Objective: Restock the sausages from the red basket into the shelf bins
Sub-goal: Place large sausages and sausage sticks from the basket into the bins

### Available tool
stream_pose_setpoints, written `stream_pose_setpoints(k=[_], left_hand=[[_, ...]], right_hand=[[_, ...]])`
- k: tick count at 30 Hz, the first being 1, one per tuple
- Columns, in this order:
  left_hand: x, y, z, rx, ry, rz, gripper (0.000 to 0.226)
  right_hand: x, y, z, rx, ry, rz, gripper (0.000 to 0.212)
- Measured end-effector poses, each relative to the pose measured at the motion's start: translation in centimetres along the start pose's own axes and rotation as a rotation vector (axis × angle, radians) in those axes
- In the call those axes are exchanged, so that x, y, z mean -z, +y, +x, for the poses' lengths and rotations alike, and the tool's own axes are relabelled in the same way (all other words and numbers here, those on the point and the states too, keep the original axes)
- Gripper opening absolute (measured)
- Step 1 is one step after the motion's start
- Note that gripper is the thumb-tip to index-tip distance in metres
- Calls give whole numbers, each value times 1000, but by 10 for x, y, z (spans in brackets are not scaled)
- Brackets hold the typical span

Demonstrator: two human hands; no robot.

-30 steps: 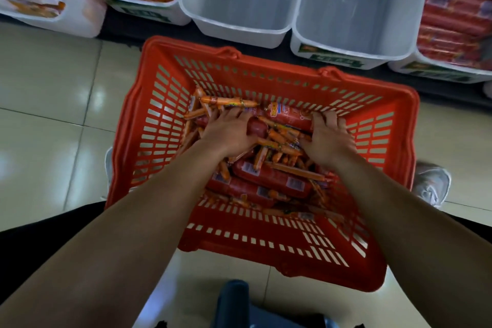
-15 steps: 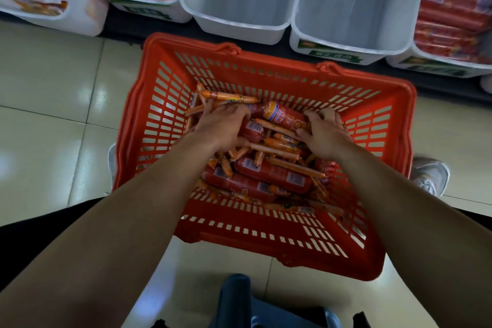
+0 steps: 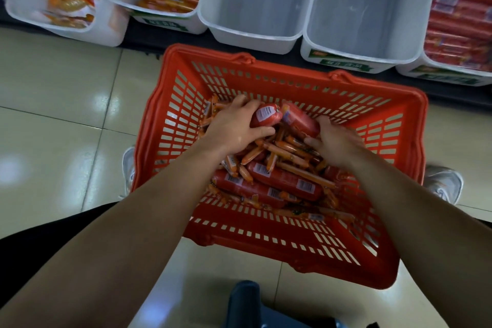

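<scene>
A person crouched over a red basket (image 3: 415,141) on a glossy tiled floor (image 3: 58,114) reaches in with both bare hands. The left hand (image 3: 231,132) wraps fingers and thumb round one thick red sausage (image 3: 266,118), label end up, and the right hand (image 3: 336,141) curls round the far end of a second thick red sausage (image 3: 300,122) just beside it, the two tips nearly touching. Beneath them lies a tangle of thin orange sticks (image 3: 286,148), strewn across more thick red sausages on the basket bottom (image 3: 283,181) and partly covering them. The basket's slotted far wall and its two folded handles (image 3: 342,76) stand between the hands and the shelf. Two white bins (image 3: 253,8) and (image 3: 368,13) sit directly beyond, their bare grey insides in view, the right one with a green label (image 3: 343,62) (its print too small to read). Flanking them are a bin of orange sausages (image 3: 186,28), a bin of red sausages (image 3: 410,70) at far right, and a bin of snack packets (image 3: 111,32) at far left, blurred. The forearms cross the basket's near rim and hide part of its left wall. A pale shoe (image 3: 443,184) shows just beside the basket's right side, another shoe's edge (image 3: 129,162) at its left, and a dark blue object (image 3: 245,303) juts in at the bottom edge.
</scene>
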State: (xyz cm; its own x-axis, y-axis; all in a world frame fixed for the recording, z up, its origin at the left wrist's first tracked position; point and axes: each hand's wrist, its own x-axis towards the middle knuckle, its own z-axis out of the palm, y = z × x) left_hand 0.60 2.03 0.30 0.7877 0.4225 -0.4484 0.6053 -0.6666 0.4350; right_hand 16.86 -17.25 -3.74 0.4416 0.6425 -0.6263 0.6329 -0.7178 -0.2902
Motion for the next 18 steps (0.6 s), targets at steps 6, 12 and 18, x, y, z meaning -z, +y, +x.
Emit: stream_pose_setpoints(k=[6, 12, 18], left_hand=[[-11, -6, 17, 115, -64, -45, 66], [-25, -23, 16, 156, -254, 123, 65], [-12, -19, -3, 113, -207, 151, 59]], right_hand=[[-15, -14, -5, -49, -28, 118, 69], [-28, -11, -10, -139, -41, 380, 62], [-19, -14, -24, -94, -78, 460, 52]])
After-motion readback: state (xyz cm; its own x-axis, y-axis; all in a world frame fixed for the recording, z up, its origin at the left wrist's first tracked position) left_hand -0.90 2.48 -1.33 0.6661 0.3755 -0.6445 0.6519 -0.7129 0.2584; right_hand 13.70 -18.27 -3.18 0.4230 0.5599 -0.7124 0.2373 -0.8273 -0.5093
